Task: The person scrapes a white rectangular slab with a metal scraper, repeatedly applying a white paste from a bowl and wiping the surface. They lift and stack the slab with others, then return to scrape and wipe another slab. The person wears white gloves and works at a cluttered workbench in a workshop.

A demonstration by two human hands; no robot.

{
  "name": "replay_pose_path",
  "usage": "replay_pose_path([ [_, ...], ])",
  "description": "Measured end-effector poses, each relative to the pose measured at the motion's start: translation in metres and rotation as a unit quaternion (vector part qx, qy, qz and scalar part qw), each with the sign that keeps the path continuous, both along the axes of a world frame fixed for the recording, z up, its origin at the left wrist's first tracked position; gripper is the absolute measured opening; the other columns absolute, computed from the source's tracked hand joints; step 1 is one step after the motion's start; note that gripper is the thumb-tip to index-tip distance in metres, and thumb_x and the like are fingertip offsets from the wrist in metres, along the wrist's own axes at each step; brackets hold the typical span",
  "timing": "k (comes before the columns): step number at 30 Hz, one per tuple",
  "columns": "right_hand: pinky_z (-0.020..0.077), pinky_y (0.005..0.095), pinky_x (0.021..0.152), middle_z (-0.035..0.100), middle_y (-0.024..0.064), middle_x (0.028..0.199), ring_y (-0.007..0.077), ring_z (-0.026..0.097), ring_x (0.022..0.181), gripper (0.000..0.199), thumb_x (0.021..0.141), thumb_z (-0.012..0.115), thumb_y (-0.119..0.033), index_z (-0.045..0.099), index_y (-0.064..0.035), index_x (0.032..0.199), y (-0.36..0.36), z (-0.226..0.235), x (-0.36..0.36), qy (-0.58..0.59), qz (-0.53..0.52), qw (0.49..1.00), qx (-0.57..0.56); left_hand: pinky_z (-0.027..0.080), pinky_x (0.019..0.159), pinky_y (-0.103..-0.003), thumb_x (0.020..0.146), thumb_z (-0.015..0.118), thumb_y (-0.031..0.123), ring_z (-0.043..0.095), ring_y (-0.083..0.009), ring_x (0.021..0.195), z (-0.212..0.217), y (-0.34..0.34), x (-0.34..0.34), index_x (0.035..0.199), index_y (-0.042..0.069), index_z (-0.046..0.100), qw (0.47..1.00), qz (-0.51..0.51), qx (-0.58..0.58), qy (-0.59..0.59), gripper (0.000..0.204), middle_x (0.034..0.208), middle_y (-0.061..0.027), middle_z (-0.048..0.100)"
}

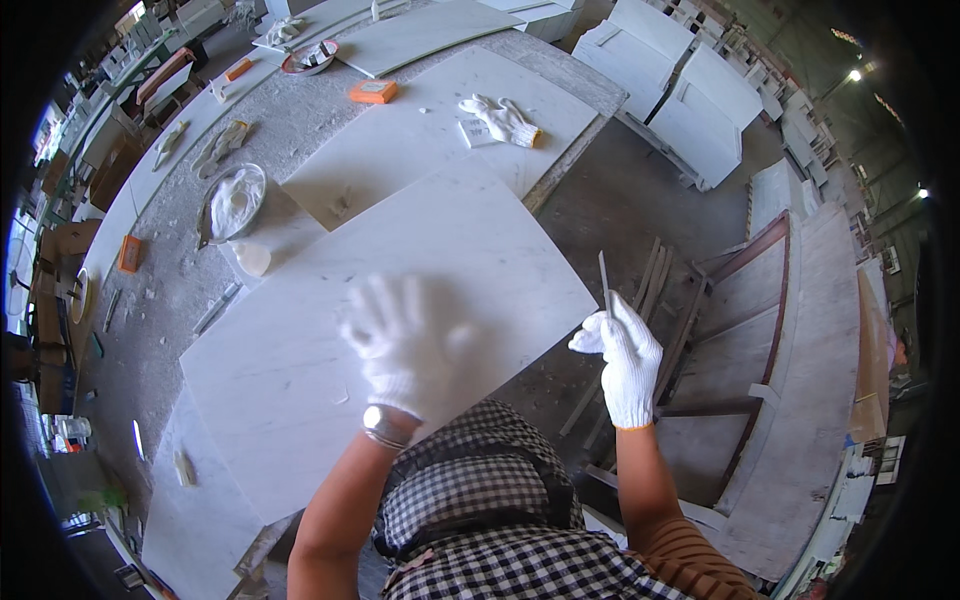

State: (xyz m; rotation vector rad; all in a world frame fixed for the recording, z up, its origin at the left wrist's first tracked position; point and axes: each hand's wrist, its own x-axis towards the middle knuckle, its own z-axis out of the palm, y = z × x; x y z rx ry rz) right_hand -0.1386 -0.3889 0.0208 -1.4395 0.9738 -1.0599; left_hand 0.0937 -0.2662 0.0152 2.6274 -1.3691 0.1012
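A white, faintly veined stone slab (290, 300) lies at an angle on the worktable in front of me. Over its near middle, my left hand (400, 335) in a white knit glove is spread with fingers apart; motion blurs it, and whether it touches the surface I cannot tell. My right hand (625, 350), gloved alike, is raised just off the slab's right edge. Pinched upright in its fingers is a thin, narrow metal blade (604, 280), its lower end hidden by the glove. A small chip or flake (342, 396) rests on the slab near my left wrist.
Beyond the slab stand a bowl of white paste (237, 203) and a small pale bottle (252, 259). Spare gloves (500, 119) and an orange box (373, 92) lie on another slab (440, 90). To the right are a wooden frame rack (770, 330) and pale crates (705, 115).
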Motion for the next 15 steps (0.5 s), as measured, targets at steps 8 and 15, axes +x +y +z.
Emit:
replay_pose_path([
  [8,0.0602,0.0326,0.076,0.076,0.0172,0.103,0.0217,0.075,0.089,0.045,0.087,0.081,-0.005,0.068,0.0049,0.128,0.057,0.02,0.028,0.136,0.164,0.96,-0.183,0.06,0.076,-0.034,0.09,0.08,0.048,0.076,-0.0207,0.085,0.021,0.046,-0.05,0.135,0.003,0.066,0.848,-0.048,-0.234,0.473,0.066,0.105,-0.0132,0.079],
  [15,0.0598,0.0326,0.072,0.076,0.019,0.099,0.026,0.076,0.086,0.049,0.085,0.083,-0.006,0.068,0.0043,0.13,0.069,0.038,0.043,0.168,0.273,0.92,-0.225,0.044,0.051,-0.024,0.096,0.079,0.025,0.054,-0.0048,0.059,0.026,0.049,-0.041,0.088,0.0,0.074,0.744,0.065,-0.104,0.656,0.027,0.072,0.0008,0.068],
])
